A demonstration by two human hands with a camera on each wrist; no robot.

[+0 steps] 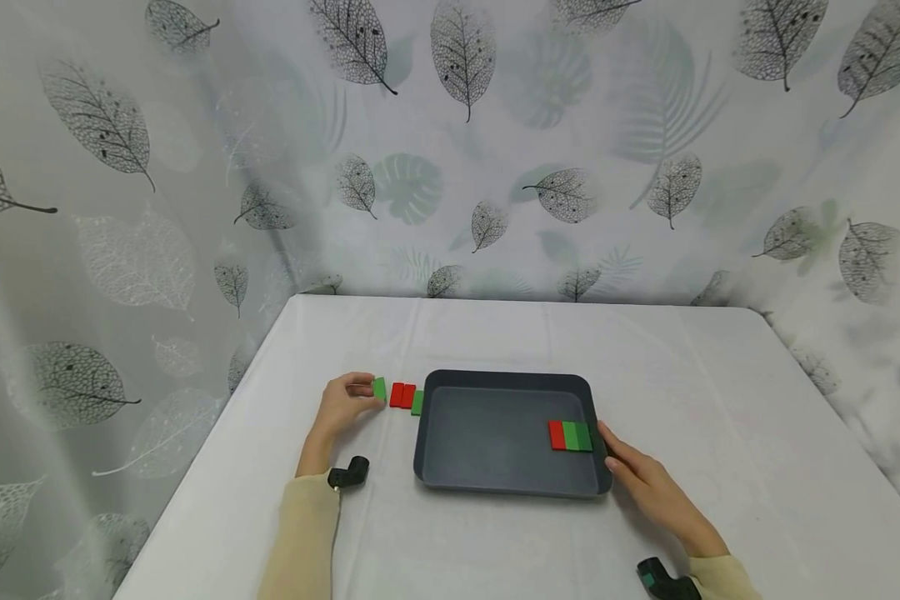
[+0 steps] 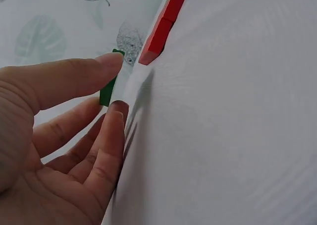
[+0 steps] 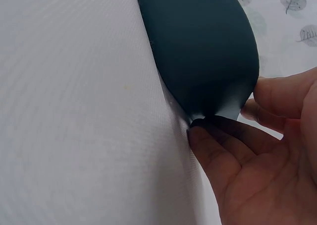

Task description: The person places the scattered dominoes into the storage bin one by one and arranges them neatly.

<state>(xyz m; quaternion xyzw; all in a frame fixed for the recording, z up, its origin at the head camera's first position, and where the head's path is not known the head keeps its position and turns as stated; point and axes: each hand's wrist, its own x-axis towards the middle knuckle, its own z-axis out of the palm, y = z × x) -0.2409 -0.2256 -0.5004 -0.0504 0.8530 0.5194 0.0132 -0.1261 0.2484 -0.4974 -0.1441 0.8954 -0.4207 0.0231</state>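
Observation:
My left hand pinches a small green tile between thumb and fingertips, to the left of the tray. In the left wrist view the held tile stands partly behind the thumb. Right beside it lie two red tiles side by side, followed by another green tile against the left side of the dark grey tray. Inside the tray, near its right wall, a red tile and two green tiles form a row. The fingers of my right hand touch the tray's right outer wall, fairly straight.
A white cloth covers the table. Its far edge meets a leaf-patterned curtain, which also hangs along the left. Dark camera mounts sit at both wrists.

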